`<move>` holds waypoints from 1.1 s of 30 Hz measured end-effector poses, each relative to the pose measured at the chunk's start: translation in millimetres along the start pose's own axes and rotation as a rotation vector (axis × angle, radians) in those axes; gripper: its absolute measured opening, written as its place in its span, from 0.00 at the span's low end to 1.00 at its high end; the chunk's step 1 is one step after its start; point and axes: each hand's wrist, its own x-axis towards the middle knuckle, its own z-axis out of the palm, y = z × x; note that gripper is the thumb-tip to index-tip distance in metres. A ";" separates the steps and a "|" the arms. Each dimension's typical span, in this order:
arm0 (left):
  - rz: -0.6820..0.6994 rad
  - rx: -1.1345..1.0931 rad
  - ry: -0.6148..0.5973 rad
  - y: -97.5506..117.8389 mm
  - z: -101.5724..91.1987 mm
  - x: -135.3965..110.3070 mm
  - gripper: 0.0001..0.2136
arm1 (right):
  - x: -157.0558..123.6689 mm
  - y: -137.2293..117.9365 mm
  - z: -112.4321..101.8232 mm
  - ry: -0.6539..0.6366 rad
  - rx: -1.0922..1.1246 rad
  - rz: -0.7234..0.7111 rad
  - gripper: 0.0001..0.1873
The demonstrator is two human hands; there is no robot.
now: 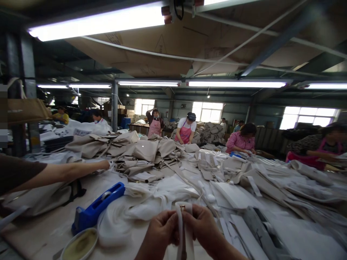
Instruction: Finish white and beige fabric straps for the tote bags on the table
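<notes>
In front of me, low in the head view, both hands grip a pale strap (189,236) with a small gold-coloured metal buckle (182,208) near its upper end. My left hand (162,231) pinches the strap's left side, fingers closed. On the other side my right hand (204,226) is closed too, its thumb just below the buckle. A thin white strip seems to run along the strap on the left; whether it is separate I cannot tell. Just beyond the hands lie heaped white foam sheets (173,189).
Left of my hands are a blue tape dispenser (99,207), a roll of white foam (115,220) and a round dish (80,245). A grey dispenser (264,231) lies right. Piled beige bag pieces (146,151) stand behind. A co-worker's arm (73,171) reaches in from the left.
</notes>
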 end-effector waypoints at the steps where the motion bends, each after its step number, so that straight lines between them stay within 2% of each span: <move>1: -0.005 0.007 -0.031 -1.4 0.5 1.8 0.27 | -0.6 -1.2 0.9 0.003 -0.006 0.002 0.20; 4: 0.064 0.190 -0.079 -4.0 3.4 3.3 0.26 | -2.1 -1.8 3.0 0.014 -0.015 0.006 0.21; 7: 0.169 0.411 0.002 -5.5 7.9 1.4 0.26 | -3.5 2.8 4.2 0.060 -0.035 0.003 0.21; 10: 0.146 0.404 -0.059 -5.9 13.0 -2.3 0.26 | -6.5 7.3 3.4 0.089 -0.097 -0.004 0.18; 12: 0.152 0.409 -0.080 -5.8 14.9 -5.0 0.25 | -9.3 7.6 1.3 0.102 -0.222 -0.082 0.16; 14: 0.201 0.477 -0.029 -6.0 14.9 -7.0 0.23 | -11.8 6.1 -2.0 0.106 -0.373 -0.183 0.16; 16: 0.223 0.533 0.027 -6.8 13.4 -8.0 0.22 | -13.3 4.0 -5.7 0.078 -0.449 -0.217 0.15; 20: 0.204 0.514 0.033 -9.8 12.0 -7.2 0.21 | -11.8 2.1 -10.8 -0.003 -0.378 -0.134 0.15; 23: 0.200 0.526 0.048 -13.6 13.6 -5.2 0.23 | -7.3 2.2 -11.1 0.027 -0.398 -0.101 0.21; 27: 0.194 0.486 0.073 -18.9 12.6 -4.8 0.25 | -1.8 3.7 -6.8 0.062 -0.398 -0.099 0.23; 33: 0.071 0.324 0.032 -20.6 7.6 -8.1 0.29 | -1.6 11.4 -1.5 0.060 -0.308 -0.158 0.24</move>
